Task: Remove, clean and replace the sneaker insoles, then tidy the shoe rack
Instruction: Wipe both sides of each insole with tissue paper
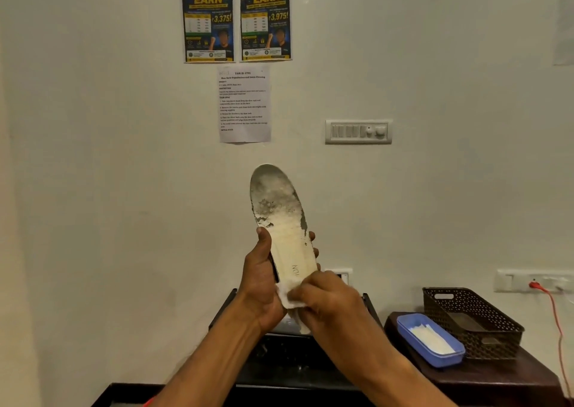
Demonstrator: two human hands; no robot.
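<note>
L hand (pixel 262 277) grips insole (pixel 287 235), R hand (pixel 326 301) pinches wipe (pixel 287 299)

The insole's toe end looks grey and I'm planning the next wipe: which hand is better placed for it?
Right. The right hand holds the white wipe against the insole at its heel end and could slide it up toward the toe; the left hand grips the insole's middle, holding it upright.
</note>
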